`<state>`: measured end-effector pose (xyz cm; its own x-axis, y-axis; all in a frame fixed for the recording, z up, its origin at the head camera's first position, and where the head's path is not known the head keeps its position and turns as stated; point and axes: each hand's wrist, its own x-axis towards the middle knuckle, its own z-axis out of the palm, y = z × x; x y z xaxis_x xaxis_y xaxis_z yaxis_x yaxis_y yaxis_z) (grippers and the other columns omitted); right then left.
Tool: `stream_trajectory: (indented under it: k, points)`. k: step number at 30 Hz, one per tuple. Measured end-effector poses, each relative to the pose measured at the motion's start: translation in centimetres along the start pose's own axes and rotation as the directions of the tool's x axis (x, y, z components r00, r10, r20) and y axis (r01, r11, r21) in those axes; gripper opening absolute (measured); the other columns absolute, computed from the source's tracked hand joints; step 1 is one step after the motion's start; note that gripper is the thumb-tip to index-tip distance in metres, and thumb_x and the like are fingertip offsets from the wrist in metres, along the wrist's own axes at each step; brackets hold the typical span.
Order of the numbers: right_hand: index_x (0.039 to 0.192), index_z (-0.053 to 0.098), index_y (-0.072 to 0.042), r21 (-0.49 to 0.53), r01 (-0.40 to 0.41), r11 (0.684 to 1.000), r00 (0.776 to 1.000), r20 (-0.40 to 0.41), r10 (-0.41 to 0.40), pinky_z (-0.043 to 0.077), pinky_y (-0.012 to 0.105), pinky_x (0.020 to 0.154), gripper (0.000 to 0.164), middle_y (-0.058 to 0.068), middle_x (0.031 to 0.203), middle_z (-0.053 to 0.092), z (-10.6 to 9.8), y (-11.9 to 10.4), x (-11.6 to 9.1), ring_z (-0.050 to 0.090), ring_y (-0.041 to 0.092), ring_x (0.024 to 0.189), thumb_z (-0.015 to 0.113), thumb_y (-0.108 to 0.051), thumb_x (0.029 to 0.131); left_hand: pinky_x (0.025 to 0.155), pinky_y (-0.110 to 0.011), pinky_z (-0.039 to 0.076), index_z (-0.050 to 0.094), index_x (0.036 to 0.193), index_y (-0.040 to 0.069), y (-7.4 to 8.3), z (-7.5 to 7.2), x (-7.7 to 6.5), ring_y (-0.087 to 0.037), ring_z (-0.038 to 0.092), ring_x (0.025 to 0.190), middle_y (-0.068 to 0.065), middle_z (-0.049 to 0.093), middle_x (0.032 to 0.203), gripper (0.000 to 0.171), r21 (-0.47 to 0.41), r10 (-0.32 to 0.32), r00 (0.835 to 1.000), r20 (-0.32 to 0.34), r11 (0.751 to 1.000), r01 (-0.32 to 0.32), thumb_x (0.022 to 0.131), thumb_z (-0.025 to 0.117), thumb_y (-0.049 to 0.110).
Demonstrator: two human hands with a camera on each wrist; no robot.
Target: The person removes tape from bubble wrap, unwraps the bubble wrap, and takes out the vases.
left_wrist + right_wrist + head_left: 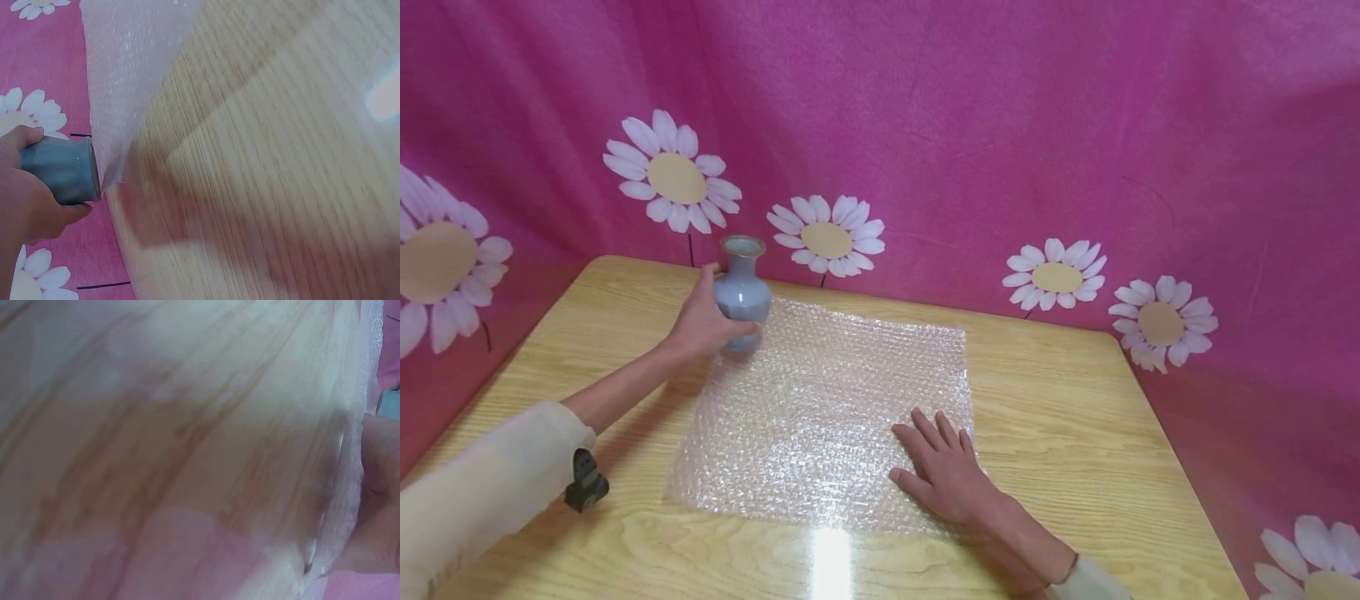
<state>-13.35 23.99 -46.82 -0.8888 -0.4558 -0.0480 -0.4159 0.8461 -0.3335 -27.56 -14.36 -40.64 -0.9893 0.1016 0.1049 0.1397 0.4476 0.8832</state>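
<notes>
A grey-blue vase (742, 292) with a flared brown rim stands upright in the head view, over the far left corner of a sheet of bubble wrap (820, 417). My left hand (700, 321) grips the vase's body from the left, thumb and fingers on either side. In the left wrist view the vase's foot (65, 169) sticks out past the fingers, close over the wrap's corner. Flat on the wrap's near right part rests my right hand (951, 479), fingers spread and palm down. The right wrist view catches only part of that hand (381, 494) beside the wrap's edge.
The wrap lies on a wood-grain table (1060, 417). A pink cloth (925, 125) with white daisies rises along the table's far edge and both sides. A small black device (585, 482) hangs at the left sleeve.
</notes>
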Motion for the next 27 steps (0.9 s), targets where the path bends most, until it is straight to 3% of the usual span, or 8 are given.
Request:
stream_trajectory:
  k: [20, 27]
  points:
    - [0.152, 0.039, -0.02, 0.011, -0.015, 1.0, 1.0, 0.012, 0.015, 0.011, 0.075, 0.108, 0.061, 0.016, 0.163, 0.02, -0.2, -0.1, 0.0, 0.011, 0.049, 0.146, 0.049, -0.052, 0.101, 0.105, -0.064, 0.035, 0.015, 0.151, 0.0, -0.9, -0.8, 0.9, -0.05, 0.038, 0.13, -0.029, 0.031, 0.15, 0.101, 0.036, 0.028, 0.997, -0.074, 0.999, -0.026, 0.077, 0.084, 0.007]
    - [0.15, 0.042, -0.019, 0.007, -0.009, 1.0, 1.0, 0.0, 0.009, 0.012, 0.077, 0.106, 0.058, 0.017, 0.162, 0.023, -0.3, -0.3, 0.0, 0.013, 0.051, 0.145, 0.051, -0.05, 0.101, 0.106, -0.065, 0.033, 0.013, 0.152, 0.003, -1.1, -1.1, 0.9, -0.049, 0.036, 0.132, -0.027, 0.029, 0.15, 0.102, 0.02, 0.001, 0.996, -0.092, 1.0, 0.001, 0.079, 0.083, 0.007]
